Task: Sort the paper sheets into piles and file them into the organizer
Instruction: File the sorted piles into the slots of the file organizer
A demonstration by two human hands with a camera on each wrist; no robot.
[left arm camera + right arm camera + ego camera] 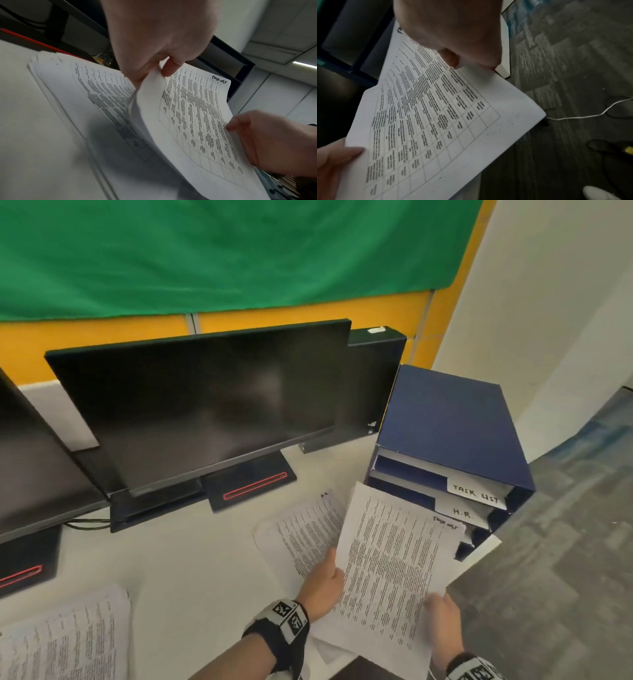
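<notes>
Both hands hold a thin stack of printed table sheets point(394, 563), marked "task list" by hand at its top corner, lifted above the desk in front of the blue organizer point(455, 436). My left hand point(325, 580) pinches the stack's left edge point(150, 83), thumb on top. My right hand point(442, 611) grips the lower right edge point(471, 70), thumb on the printed face. The organizer's slots carry tabs reading "TASK LIST" point(476, 494) and "H.R." point(462, 512). A flat pile marked "H.R." point(301, 529) lies on the desk under the lifted stack.
A third pile of printed sheets point(68, 642) lies at the desk's near left. Two dark monitors point(205, 405) on stands fill the back of the white desk point(191, 559). The desk's right edge point(479, 556) runs beside the organizer, with grey carpet point(565, 542) below.
</notes>
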